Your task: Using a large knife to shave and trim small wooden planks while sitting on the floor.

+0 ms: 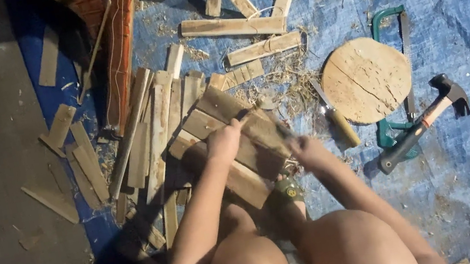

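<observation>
A panel of nailed wooden slats [231, 145] lies tilted on the blue tarpaulin [465, 46], right under the person's fingers and just above the knees. The left hand [225, 141] rests on the panel's middle, its fingers curled down over the upper slats and pressed against the wood. The right hand [306, 150] sits at the panel's right end, closed round a thin dark tool [265, 125] that slants up and left from the fist across the slats toward the left fingertips; what kind of tool it is cannot be made out. A foot in a sandal [289, 191] stands just below the right hand, against the panel's lower edge.

Left of the left fingers, a heap of loose slats [153, 124] fans out, touching the panel's far side. Beyond the fingertips, further up, more planks [242, 24] lie crossed amid wood shavings. Just right of the right hand lies a chisel with a pale wooden handle [337, 117], and beside it a round wooden disc [366, 80]. A green-framed saw [393, 59] lies around the disc's right side. A hammer [423, 121] with a black head lies farther right, well apart from both hands.
</observation>
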